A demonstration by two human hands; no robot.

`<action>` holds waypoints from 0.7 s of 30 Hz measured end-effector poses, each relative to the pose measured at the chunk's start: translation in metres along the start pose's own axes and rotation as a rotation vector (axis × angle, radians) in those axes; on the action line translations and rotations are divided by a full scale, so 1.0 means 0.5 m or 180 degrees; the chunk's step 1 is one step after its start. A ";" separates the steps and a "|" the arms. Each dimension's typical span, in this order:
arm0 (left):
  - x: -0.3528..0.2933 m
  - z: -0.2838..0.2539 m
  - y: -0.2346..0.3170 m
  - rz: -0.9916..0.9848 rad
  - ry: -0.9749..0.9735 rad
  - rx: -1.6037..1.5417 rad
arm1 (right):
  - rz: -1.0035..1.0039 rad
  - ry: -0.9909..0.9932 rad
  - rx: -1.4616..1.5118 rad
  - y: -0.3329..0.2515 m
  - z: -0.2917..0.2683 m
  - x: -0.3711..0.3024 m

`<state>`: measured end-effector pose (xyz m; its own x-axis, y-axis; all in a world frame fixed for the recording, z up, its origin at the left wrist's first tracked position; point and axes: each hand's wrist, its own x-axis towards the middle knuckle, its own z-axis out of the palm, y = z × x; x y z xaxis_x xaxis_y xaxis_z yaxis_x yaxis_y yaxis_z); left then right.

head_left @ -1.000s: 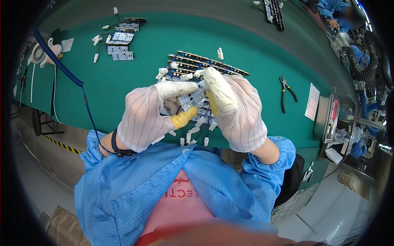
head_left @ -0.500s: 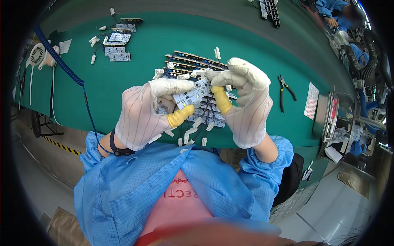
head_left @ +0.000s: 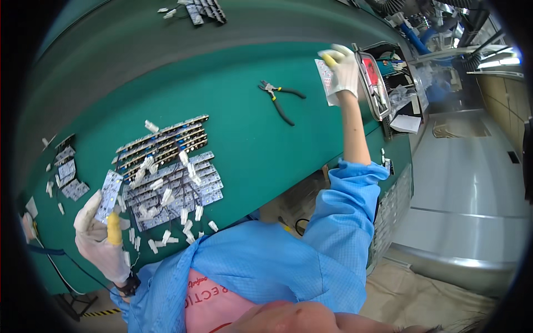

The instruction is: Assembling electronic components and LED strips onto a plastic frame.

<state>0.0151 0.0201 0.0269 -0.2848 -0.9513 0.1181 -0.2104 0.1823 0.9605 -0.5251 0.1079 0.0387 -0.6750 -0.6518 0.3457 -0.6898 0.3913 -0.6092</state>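
Observation:
My left hand (head_left: pixel 100 236), in a white glove with a yellow thumb cover, pinches a small white LED circuit board (head_left: pixel 109 195) tilted up on the left. Beside it lie rows of similar boards (head_left: pixel 208 180) with dark wires and white plug connectors (head_left: pixel 166 196). Stretched far to the right, my gloved right hand (head_left: pixel 343 72) is over a white sheet with small reddish marks (head_left: pixel 323 72), next to a metal tray. Its fingertips are smeared by motion, so whether they hold anything cannot be made out.
Black-handled cutting pliers (head_left: pixel 283 111) lie on the green mat (head_left: pixel 250 150) between my hands. The metal tray (head_left: pixel 380 105) with red and white items stands at the right edge. More boards (head_left: pixel 68 169) lie at far left, others (head_left: pixel 205 10) beyond the mat. A blue cord (head_left: pixel 83 269) runs near my left wrist.
My right hand has left the board and swung far right to the marked sheet. The left hand keeps the board, now turned more upright. The whole view has turned toward the right.

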 end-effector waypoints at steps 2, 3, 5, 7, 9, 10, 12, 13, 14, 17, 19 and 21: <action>0.009 0.001 -0.002 -0.0052 0.0003 0.0035 | 0.0071 0.0426 -0.0675 0.153 -0.038 0.035; 0.012 0.001 -0.005 -0.0126 0.0036 0.0097 | 0.0318 0.0447 -0.0436 0.174 -0.042 0.029; 0.014 0.001 -0.011 -0.0243 0.0024 0.0118 | 0.0213 0.0417 -0.1364 0.173 -0.047 0.012; 0.016 0.003 -0.015 0.0037 0.0009 0.0160 | -0.0124 0.0482 -0.1655 0.216 -0.042 0.010; 0.019 0.005 -0.020 0.0043 -0.0041 0.0109 | -0.0389 0.0669 -0.2367 0.248 -0.030 0.016; 0.020 0.007 -0.017 0.0021 -0.0033 0.0146 | -0.0383 0.0666 -0.2370 0.252 -0.022 0.017; 0.021 0.011 -0.016 -0.0004 -0.0025 0.0190 | -0.0675 0.0754 -0.2782 0.260 -0.008 0.021; 0.022 0.011 -0.015 -0.0013 -0.0043 0.0171 | -0.0672 0.0749 -0.2774 0.266 -0.002 0.025; 0.022 0.011 -0.015 -0.0022 -0.0059 0.0154 | -0.0563 0.0682 -0.2986 0.272 0.004 0.030; 0.021 0.007 -0.021 0.0033 -0.0074 0.0106 | -0.0912 0.0756 -0.3370 0.283 0.016 0.035; 0.021 0.008 -0.018 -0.0019 -0.0073 0.0115 | -0.0746 0.0506 -0.3467 0.288 0.019 0.041; 0.020 0.008 -0.015 -0.0079 -0.0068 0.0136 | -0.0702 0.0465 -0.3410 0.291 0.023 0.045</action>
<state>0.0102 0.0104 0.0198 -0.2988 -0.9502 0.0886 -0.2573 0.1697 0.9513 -0.6376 0.1427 -0.0504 -0.4850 -0.7211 0.4948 -0.6209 0.6823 0.3859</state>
